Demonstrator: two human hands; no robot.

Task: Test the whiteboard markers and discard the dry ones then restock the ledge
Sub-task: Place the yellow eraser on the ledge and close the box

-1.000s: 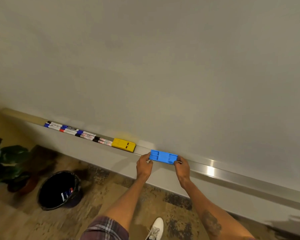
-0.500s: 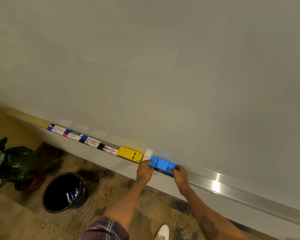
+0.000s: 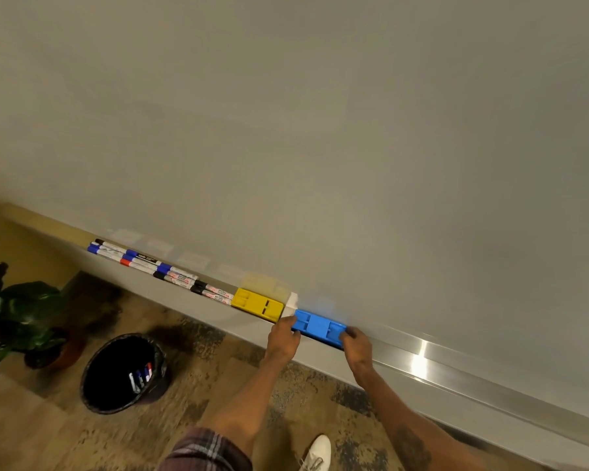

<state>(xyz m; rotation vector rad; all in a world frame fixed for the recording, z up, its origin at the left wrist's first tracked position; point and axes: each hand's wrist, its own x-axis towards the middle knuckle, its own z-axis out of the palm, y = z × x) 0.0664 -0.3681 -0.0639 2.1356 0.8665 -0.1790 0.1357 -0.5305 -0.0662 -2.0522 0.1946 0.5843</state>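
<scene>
A blue eraser (image 3: pixel 317 326) lies on the whiteboard ledge (image 3: pixel 456 362). My left hand (image 3: pixel 282 341) grips its left end and my right hand (image 3: pixel 357 346) grips its right end. Just left of it sits a yellow eraser (image 3: pixel 257 304) with a small white block (image 3: pixel 291 302) between the two. Several markers (image 3: pixel 160 268) with blue, red and black caps lie in a row along the ledge further left. A black bin (image 3: pixel 123 372) on the floor holds several markers (image 3: pixel 140 375).
The blank whiteboard (image 3: pixel 320 147) fills the upper view. A potted plant (image 3: pixel 17 317) stands at the left beside the bin. My white shoe (image 3: pixel 317 452) shows on the patterned carpet below.
Both hands have slid the blue eraser leftwards along the ledge, bringing it close to the yellow eraser. My view has dropped and shifted slightly.
</scene>
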